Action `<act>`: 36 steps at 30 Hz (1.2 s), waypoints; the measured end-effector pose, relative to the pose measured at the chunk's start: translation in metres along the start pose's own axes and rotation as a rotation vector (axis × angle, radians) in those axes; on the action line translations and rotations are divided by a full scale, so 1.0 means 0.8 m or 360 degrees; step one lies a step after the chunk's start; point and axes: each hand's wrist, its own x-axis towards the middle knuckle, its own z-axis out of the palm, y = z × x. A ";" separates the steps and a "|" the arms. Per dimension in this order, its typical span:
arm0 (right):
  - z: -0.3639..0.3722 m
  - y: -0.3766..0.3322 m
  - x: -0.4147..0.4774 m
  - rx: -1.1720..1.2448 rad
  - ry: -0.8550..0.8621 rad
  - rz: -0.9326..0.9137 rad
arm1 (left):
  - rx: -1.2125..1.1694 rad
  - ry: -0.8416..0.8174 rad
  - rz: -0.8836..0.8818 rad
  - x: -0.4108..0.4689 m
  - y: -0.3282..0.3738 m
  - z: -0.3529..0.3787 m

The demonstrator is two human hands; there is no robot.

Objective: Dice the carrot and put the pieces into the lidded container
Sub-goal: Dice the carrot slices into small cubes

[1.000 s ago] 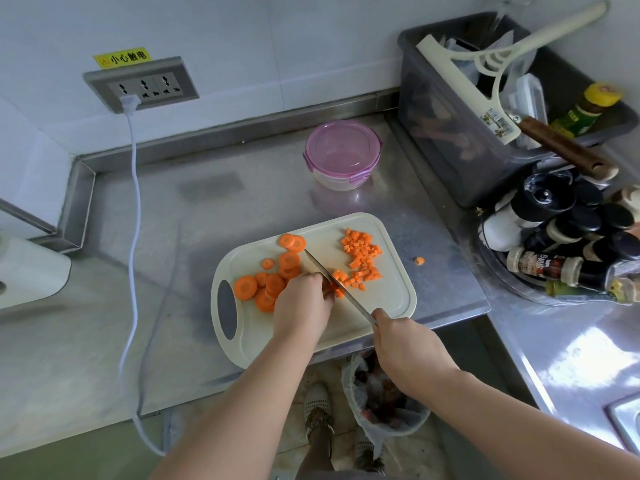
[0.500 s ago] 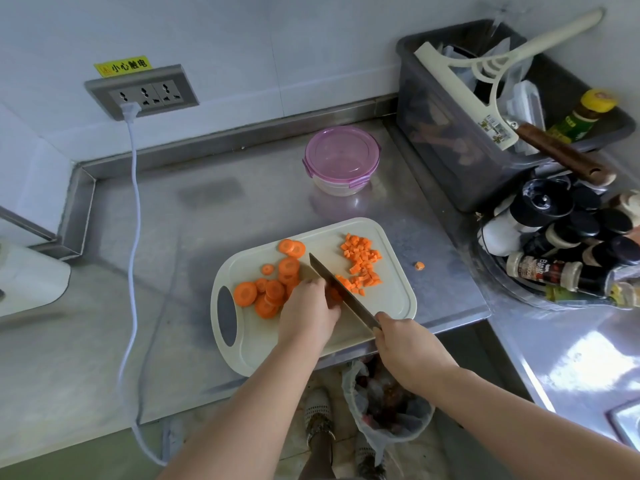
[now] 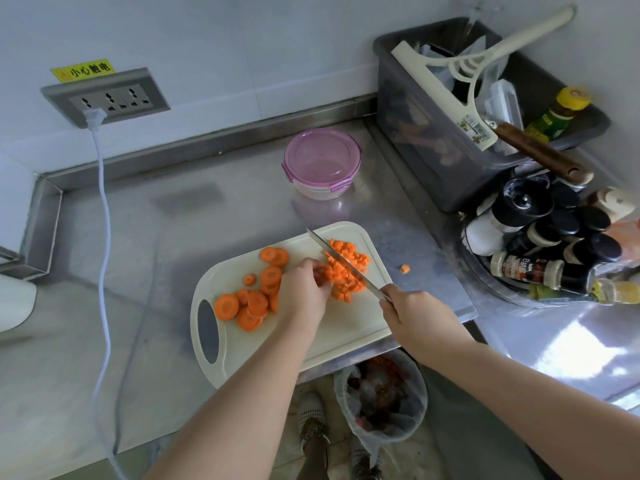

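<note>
Dice [image 3: 348, 271] sit mid-frame on the board [image 3: 346, 327]. My right hand [image 3: 414, 315] grips the knife [image 3: 341, 263]; my left hand [image 3: 303, 294] curls loosely beside the dice.

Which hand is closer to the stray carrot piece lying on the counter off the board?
Right. The right hand, holding the knife, sits just below and slightly left of the stray carrot piece; the left hand is farther left, over the cutting board.
</note>
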 end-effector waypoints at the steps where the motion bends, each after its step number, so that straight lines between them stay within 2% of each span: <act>1: -0.002 0.002 0.001 -0.0012 0.0014 0.0002 | -0.0092 -0.0035 -0.0028 0.003 -0.003 -0.004; 5: -0.005 0.010 0.000 -0.0104 0.0141 -0.0057 | -0.0523 -0.0125 -0.0236 0.021 -0.021 -0.038; 7: -0.008 0.012 -0.001 -0.0193 0.0204 -0.0105 | -0.0681 0.0030 -0.0319 0.028 -0.020 -0.068; 9: -0.013 0.013 -0.002 -0.0286 0.0276 -0.0172 | -0.0517 0.0256 -0.0163 0.031 -0.012 -0.095; 11: -0.018 0.013 -0.004 -0.0397 0.0335 -0.0248 | -0.0248 0.0265 0.0133 0.030 0.007 -0.107; 13: -0.023 0.012 -0.005 -0.0526 0.0407 -0.0323 | 0.0015 -0.0043 0.0437 0.025 0.025 -0.097; 15: -0.026 0.011 -0.002 -0.0697 0.0457 -0.0353 | 0.0300 -0.0392 0.0584 0.023 0.035 -0.078; 17: -0.027 0.012 0.000 -0.0714 0.0487 -0.0351 | 0.0505 -0.0546 0.0602 0.024 0.034 -0.063; 20: -0.028 0.013 0.001 -0.0709 0.0497 -0.0392 | 0.0613 -0.0567 0.0610 0.027 0.031 -0.049; 26: -0.028 0.016 -0.001 -0.0718 0.0434 -0.0408 | 0.0468 -0.0246 0.0556 0.035 0.023 -0.051; 29: -0.034 0.013 -0.001 -0.0518 0.0270 -0.0241 | 0.0156 -0.0100 0.0429 0.034 0.016 -0.067; 31: -0.034 0.009 0.000 -0.0216 0.0133 -0.0116 | -0.0051 0.0031 0.0322 0.031 0.008 -0.081; 34: -0.029 0.002 0.003 0.0275 -0.0052 0.0018 | -0.0150 0.0176 0.0142 0.028 -0.024 -0.099; 36: -0.025 -0.006 0.005 0.0631 -0.0144 0.0122 | -0.0112 0.0135 0.0063 0.022 -0.049 -0.109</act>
